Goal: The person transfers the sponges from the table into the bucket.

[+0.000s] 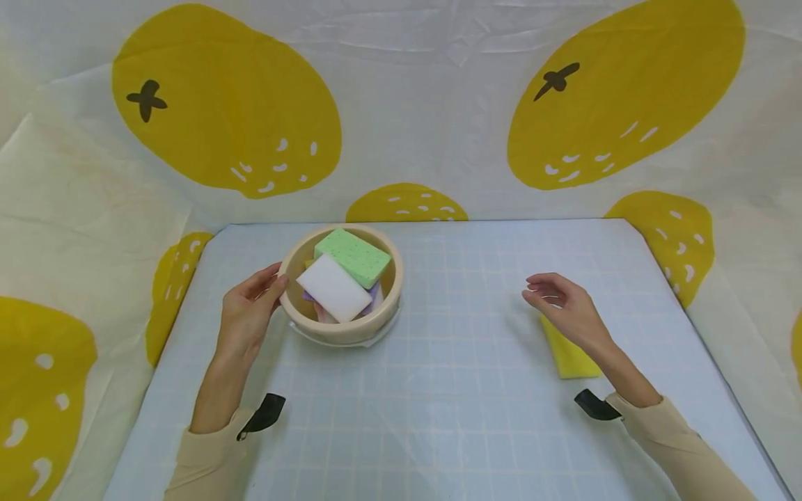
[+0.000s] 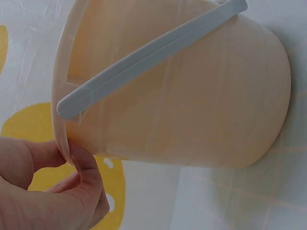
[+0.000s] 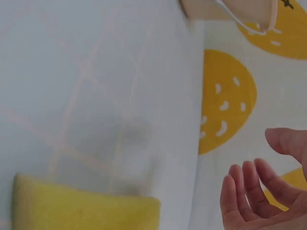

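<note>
A beige bucket stands on the left half of the table, its grey-white handle hanging down against the side. Inside it lie a green sponge, a white sponge and purple and pink pieces partly hidden beneath them. My left hand pinches the bucket's rim at its left side, thumb and fingers on either side of the edge in the left wrist view. Over the right part of the table hovers my right hand, fingers loosely bent and holding nothing. A yellow sponge lies on the table below it, partly covered by hand and wrist.
The table has a pale blue cover with a faint grid. Behind it and at both sides hangs a white cloth printed with large yellow fruit shapes. Dark straps stick out at both sleeve cuffs.
</note>
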`<action>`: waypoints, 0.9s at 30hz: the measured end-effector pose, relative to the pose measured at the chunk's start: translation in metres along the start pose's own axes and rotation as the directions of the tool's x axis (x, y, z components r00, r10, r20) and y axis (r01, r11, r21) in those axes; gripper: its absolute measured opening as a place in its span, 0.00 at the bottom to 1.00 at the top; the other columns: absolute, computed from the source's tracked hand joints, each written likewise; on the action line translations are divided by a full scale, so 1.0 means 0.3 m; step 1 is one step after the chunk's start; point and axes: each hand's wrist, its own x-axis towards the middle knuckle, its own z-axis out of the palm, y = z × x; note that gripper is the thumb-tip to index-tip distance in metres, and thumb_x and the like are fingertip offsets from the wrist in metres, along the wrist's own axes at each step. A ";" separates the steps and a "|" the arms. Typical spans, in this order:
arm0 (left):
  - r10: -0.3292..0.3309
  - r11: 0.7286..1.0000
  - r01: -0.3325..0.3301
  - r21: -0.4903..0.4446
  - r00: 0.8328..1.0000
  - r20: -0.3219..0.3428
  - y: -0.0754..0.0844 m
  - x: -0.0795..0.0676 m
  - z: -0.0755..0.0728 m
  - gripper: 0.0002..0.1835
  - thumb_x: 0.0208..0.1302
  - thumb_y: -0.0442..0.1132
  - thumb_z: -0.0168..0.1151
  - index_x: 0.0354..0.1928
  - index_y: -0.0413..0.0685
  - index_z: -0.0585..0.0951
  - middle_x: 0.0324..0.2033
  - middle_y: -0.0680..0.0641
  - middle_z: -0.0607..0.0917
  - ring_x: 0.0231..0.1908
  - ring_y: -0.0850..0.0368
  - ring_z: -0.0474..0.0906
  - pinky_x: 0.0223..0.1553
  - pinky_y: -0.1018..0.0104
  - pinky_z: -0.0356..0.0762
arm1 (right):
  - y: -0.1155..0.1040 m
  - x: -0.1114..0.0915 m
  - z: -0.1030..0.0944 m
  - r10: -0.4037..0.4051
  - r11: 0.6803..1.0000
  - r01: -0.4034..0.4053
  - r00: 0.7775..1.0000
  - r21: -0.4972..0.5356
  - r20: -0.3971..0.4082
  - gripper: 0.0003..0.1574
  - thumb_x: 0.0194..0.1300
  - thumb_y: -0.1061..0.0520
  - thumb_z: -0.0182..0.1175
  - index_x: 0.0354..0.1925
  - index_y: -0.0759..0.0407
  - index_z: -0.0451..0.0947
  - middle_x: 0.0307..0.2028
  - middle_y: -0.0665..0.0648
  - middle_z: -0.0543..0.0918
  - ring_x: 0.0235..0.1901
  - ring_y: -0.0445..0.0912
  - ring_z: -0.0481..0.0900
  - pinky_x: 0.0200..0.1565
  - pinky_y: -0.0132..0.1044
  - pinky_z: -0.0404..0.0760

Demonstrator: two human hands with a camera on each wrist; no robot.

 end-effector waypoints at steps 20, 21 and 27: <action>0.005 0.999 -0.004 -0.038 1.000 0.014 -0.001 -0.002 -0.004 0.28 0.57 0.44 0.68 0.60 0.46 0.76 0.50 0.47 0.75 0.49 0.58 0.76 0.44 0.78 0.77 | 0.210 -0.116 -0.085 0.225 0.964 -0.231 0.973 -0.132 -0.060 0.38 0.64 0.38 0.57 0.62 0.61 0.68 0.57 0.68 0.71 0.55 0.63 0.70 0.55 0.60 0.70; 0.005 0.999 -0.005 -0.037 1.000 0.015 -0.001 -0.002 -0.004 0.28 0.57 0.44 0.68 0.60 0.46 0.76 0.50 0.47 0.75 0.49 0.57 0.76 0.44 0.78 0.77 | 0.219 -0.118 -0.087 0.224 0.963 -0.230 0.973 -0.138 -0.057 0.38 0.64 0.39 0.58 0.62 0.62 0.68 0.57 0.69 0.71 0.55 0.64 0.70 0.55 0.61 0.70; -0.001 1.000 0.002 -0.030 1.000 0.016 0.001 -0.002 -0.003 0.28 0.58 0.45 0.67 0.61 0.47 0.76 0.52 0.47 0.74 0.51 0.56 0.75 0.45 0.78 0.76 | 0.254 -0.122 -0.094 0.232 0.960 -0.225 0.972 -0.169 0.025 0.38 0.66 0.43 0.58 0.64 0.65 0.64 0.57 0.73 0.70 0.53 0.66 0.70 0.53 0.61 0.72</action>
